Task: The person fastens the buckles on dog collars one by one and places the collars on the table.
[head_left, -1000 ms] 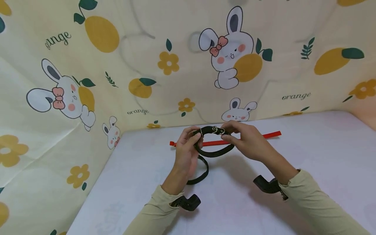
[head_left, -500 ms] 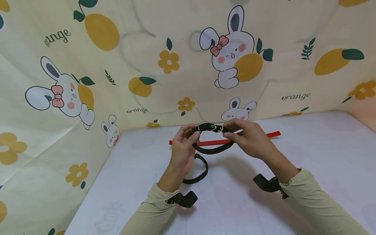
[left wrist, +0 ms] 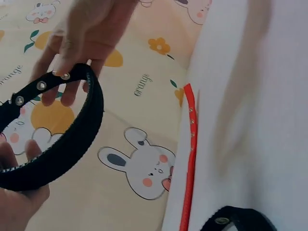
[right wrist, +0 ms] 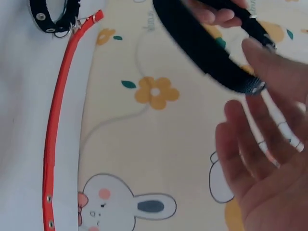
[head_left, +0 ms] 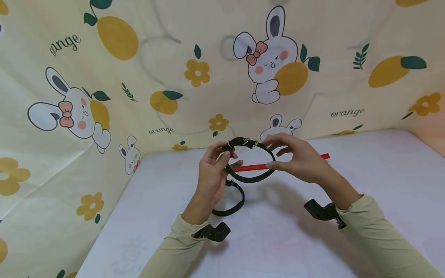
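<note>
A black collar (head_left: pixel 249 179), fastened into a loop with a metal buckle and rings at its top, is held up above the table. My left hand (head_left: pixel 211 175) grips its left side between thumb and fingers. On the far side, my right hand (head_left: pixel 300 160) holds the loop lightly, thumb at its lower right and index finger near the top. Metal eyelets on the black strap show in the left wrist view, where the right thumb lies on it. A second black collar (head_left: pixel 229 212) rests on the table below the left hand, which partly hides it.
Behind the hands a red strap (head_left: pixel 251 168) with eyelets (left wrist: pixel 192 121) lies stretched across the white table (head_left: pixel 271 239), partly covered by the hands. A cloth wall (head_left: pixel 194 34) printed with rabbits and oranges rises at the back and left.
The held collar has tilted up, so its loop looks rounder and more open. My right hand's grip has spread wider along the right side. The left hand has shifted slightly left.
</note>
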Demonstrator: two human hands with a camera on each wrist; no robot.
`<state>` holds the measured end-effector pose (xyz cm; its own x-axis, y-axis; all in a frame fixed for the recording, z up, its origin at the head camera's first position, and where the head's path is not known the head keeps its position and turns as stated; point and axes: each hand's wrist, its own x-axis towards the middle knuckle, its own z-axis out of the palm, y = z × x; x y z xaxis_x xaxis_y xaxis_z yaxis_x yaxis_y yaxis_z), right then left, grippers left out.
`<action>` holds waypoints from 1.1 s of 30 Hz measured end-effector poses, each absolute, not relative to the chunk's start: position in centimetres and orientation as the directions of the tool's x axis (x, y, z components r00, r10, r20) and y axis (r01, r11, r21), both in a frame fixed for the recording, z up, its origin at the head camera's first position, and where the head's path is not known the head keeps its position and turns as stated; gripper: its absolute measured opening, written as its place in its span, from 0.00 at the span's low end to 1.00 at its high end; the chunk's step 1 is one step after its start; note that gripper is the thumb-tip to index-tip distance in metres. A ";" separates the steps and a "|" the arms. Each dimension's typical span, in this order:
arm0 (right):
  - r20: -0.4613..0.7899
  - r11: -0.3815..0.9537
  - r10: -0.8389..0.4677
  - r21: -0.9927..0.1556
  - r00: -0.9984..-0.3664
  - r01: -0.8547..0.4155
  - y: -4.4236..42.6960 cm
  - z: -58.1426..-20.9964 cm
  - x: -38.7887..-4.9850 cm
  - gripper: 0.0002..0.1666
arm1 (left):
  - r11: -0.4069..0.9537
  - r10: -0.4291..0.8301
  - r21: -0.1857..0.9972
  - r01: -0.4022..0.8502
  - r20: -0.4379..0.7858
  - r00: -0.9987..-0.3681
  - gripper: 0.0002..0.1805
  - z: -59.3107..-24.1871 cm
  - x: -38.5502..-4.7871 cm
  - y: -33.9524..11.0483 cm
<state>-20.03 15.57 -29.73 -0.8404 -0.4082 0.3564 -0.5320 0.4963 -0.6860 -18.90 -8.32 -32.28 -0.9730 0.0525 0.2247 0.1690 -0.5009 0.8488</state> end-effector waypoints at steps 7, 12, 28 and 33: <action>0.448 0.452 -0.485 -0.607 -0.751 -0.654 16.7 -30.4 -19.9 0.48 | -0.522 0.030 0.840 0.148 0.192 -0.981 0.13 -31.8 -18.6 -8.8; 0.522 0.410 -0.495 -0.564 -0.694 -0.717 16.7 -30.6 -19.9 0.50 | -0.580 0.029 0.806 0.116 0.162 -0.986 0.11 -31.7 -18.6 -8.8; 0.619 0.460 -0.366 -0.529 -0.695 -0.713 16.6 -29.9 -20.0 0.46 | -0.307 0.324 0.928 0.212 0.311 -0.893 0.30 -31.6 -19.5 -10.7; 0.613 0.468 -0.366 -0.528 -0.700 -0.708 16.9 -29.6 -19.8 0.45 | -0.232 0.479 0.912 0.339 0.410 -0.776 0.46 -31.6 -20.2 -12.1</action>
<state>-19.78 16.85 -29.61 -0.6997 -0.3661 0.6135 -0.7082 0.4682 -0.5284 -20.21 -12.06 -31.60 -0.7759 0.4791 0.4105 0.3389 -0.2322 0.9117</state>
